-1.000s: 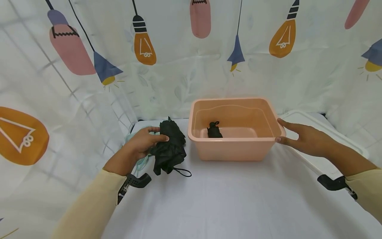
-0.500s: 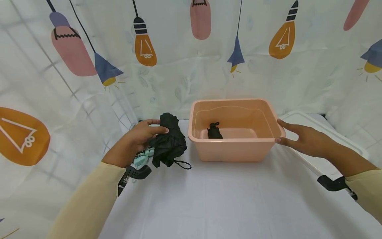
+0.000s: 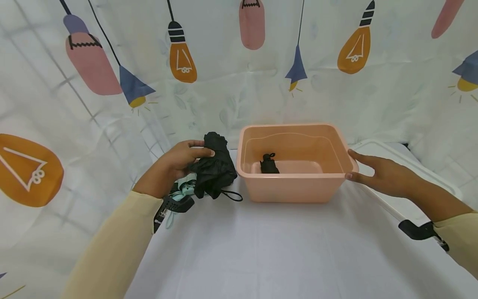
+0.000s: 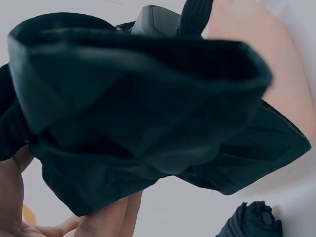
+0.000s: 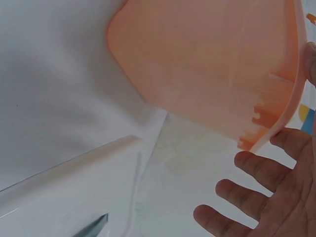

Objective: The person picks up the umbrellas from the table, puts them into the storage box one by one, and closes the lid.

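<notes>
My left hand (image 3: 175,166) holds a black folded umbrella (image 3: 218,166), thumb and fingers at its upper part. Its loose cloth and a wrist loop hang just left of the peach plastic bin (image 3: 285,189). In the left wrist view the umbrella's loose black fabric (image 4: 138,98) hides much of that hand. Another small black folded umbrella (image 3: 269,165) lies inside the bin. My right hand (image 3: 388,174) touches the bin's right rim; in the right wrist view its fingers (image 5: 242,200) spread out, fairly straight, with the thumb at the rim.
A teal-and-black folded bundle (image 3: 184,185) with a pale loop lies on the table beneath my left hand, partly hidden. Right of the bin, a white lid (image 3: 403,199) lies under my right arm. The white-covered table (image 3: 284,249) backs onto a patterned curtain (image 3: 231,91).
My left hand has risen with the black umbrella, away from me, uncovering more of the teal-and-black bundle. The right hand and the bin have stayed in place.
</notes>
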The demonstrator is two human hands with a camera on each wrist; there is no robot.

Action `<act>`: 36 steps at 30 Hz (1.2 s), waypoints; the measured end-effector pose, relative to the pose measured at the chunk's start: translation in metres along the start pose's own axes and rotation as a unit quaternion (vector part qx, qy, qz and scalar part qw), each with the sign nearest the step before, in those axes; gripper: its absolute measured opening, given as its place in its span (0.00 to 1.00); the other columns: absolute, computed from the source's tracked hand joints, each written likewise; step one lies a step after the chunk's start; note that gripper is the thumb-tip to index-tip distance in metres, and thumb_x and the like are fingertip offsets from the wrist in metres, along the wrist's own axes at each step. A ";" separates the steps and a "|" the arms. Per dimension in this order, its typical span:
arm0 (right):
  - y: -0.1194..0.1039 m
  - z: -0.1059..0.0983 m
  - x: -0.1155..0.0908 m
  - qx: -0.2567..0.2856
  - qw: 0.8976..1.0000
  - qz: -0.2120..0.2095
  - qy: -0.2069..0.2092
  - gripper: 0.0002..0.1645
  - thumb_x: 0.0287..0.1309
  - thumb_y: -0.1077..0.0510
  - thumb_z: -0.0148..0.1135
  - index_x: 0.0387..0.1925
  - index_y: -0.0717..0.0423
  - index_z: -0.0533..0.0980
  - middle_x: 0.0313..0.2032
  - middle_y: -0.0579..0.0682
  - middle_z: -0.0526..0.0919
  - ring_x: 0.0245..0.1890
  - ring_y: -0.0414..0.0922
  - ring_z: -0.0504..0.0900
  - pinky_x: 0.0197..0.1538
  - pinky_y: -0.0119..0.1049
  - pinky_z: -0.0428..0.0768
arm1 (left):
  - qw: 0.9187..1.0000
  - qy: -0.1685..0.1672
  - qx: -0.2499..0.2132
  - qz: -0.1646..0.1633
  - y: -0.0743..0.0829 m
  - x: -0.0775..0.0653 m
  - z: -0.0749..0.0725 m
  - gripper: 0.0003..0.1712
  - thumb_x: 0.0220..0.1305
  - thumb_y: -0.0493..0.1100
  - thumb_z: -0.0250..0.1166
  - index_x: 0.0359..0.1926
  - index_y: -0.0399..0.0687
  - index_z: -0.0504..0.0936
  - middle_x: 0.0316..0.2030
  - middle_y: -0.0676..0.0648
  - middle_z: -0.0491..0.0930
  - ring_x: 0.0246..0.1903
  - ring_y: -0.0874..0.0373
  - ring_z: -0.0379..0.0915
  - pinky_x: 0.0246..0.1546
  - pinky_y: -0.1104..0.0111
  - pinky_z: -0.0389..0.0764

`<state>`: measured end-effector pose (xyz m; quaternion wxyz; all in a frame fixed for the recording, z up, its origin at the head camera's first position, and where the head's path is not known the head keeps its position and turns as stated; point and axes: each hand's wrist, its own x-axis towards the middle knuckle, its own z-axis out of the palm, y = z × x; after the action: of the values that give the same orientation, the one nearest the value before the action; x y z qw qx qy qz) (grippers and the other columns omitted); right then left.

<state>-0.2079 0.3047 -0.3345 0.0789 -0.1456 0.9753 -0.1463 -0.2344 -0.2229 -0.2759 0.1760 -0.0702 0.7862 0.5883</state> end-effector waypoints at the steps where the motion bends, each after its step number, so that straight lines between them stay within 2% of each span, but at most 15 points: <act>1: 0.000 0.000 0.000 0.000 1.000 -0.001 0.001 0.56 0.68 0.27 0.55 0.82 0.49 0.44 0.72 0.75 0.58 0.67 0.76 0.63 0.53 0.74 0.73 | 1.000 -0.001 -0.002 0.003 0.002 0.001 0.000 0.49 0.66 0.45 0.69 0.80 0.44 0.53 0.73 0.38 0.56 0.70 0.40 0.56 0.66 0.50 0.69; 9: 0.001 0.000 0.000 0.004 1.000 -0.002 0.005 0.56 0.67 0.27 0.55 0.82 0.47 0.45 0.72 0.74 0.59 0.67 0.75 0.63 0.54 0.74 0.72 | 1.000 -0.007 -0.010 0.022 0.011 0.006 0.005 0.49 0.67 0.44 0.69 0.80 0.44 0.52 0.73 0.37 0.58 0.70 0.40 0.59 0.67 0.49 0.69; 20: 0.001 0.000 -0.001 0.006 1.000 -0.002 0.004 0.56 0.67 0.27 0.55 0.82 0.48 0.45 0.73 0.73 0.58 0.67 0.75 0.63 0.54 0.74 0.72 | 1.000 -0.005 -0.024 0.017 0.025 0.013 0.016 0.49 0.65 0.44 0.71 0.79 0.44 0.54 0.70 0.39 0.63 0.65 0.44 0.67 0.64 0.52 0.73; 28: 0.001 0.000 -0.003 0.014 1.000 -0.011 0.015 0.54 0.69 0.28 0.55 0.82 0.47 0.46 0.73 0.72 0.59 0.67 0.73 0.64 0.55 0.73 0.71 | 0.999 -0.008 -0.023 0.028 0.029 0.019 0.026 0.47 0.65 0.44 0.71 0.78 0.44 0.57 0.73 0.39 0.58 0.70 0.42 0.57 0.69 0.46 0.64; 36: 0.000 0.000 -0.003 0.013 1.000 -0.009 0.017 0.54 0.68 0.29 0.56 0.82 0.46 0.47 0.73 0.72 0.60 0.66 0.73 0.66 0.54 0.72 0.73 | 0.998 0.003 -0.055 0.021 0.032 0.027 0.036 0.46 0.63 0.42 0.73 0.76 0.44 0.60 0.69 0.41 0.64 0.66 0.45 0.65 0.67 0.49 0.68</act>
<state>-0.2048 0.3054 -0.3341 0.0625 -0.1510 0.9732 -0.1618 -0.2625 -0.1762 -0.2653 0.1572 -0.0643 0.7547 0.6337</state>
